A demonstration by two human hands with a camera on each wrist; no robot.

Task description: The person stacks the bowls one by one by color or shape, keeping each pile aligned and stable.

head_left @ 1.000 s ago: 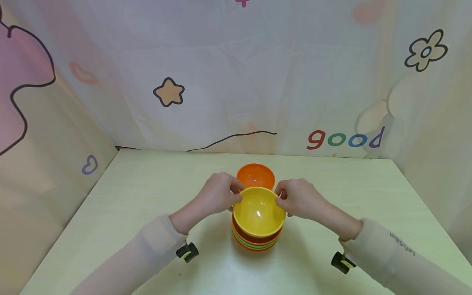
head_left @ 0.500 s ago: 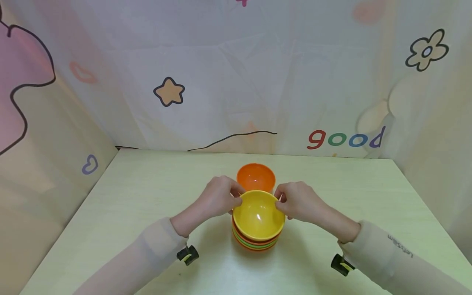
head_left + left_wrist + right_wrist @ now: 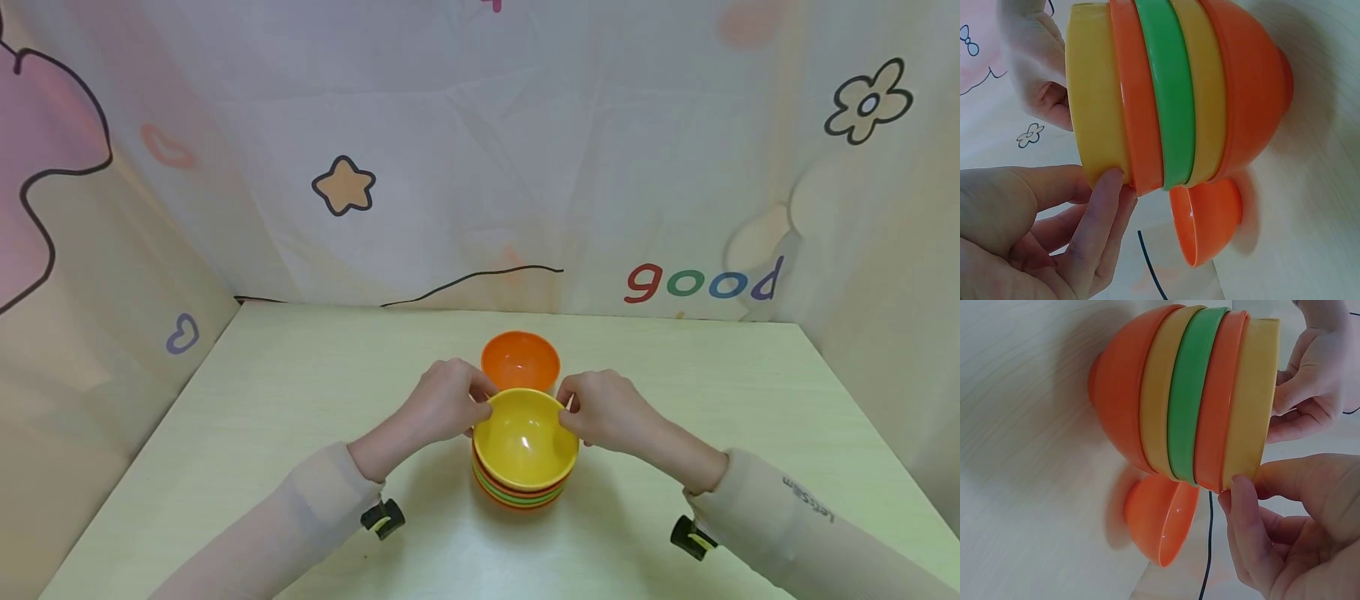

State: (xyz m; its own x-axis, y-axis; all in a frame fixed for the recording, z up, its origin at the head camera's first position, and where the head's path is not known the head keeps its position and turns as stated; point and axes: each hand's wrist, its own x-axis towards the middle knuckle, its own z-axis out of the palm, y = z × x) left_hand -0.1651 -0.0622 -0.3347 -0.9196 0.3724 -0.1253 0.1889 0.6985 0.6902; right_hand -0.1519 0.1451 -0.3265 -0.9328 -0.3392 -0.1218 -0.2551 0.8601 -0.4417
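Observation:
A yellow bowl [image 3: 525,442] tops a nested stack of bowls, its rim pinched on both sides. My left hand [image 3: 450,402] grips the left of the rim between thumb and fingers. On the opposite side, my right hand [image 3: 606,408] pinches the same rim. Below the yellow bowl, the left wrist view shows an orange bowl [image 3: 1140,94], a green bowl [image 3: 1171,94], another yellow bowl [image 3: 1205,94] and, at the bottom, an orange bowl [image 3: 1250,94] standing on the table. Only the outer bands of the middle bowls are visible.
Just behind the stack stands a smaller-looking orange bowl [image 3: 520,358], upright, its near side partly hidden by the stack. The pale wooden table [image 3: 337,375] ends at a printed cloth backdrop [image 3: 465,183], with cloth at both sides too.
Both hands have come down slightly and nearer together with the top yellow bowl, which now sits lower in the stack. In the last half second there is hardly any movement.

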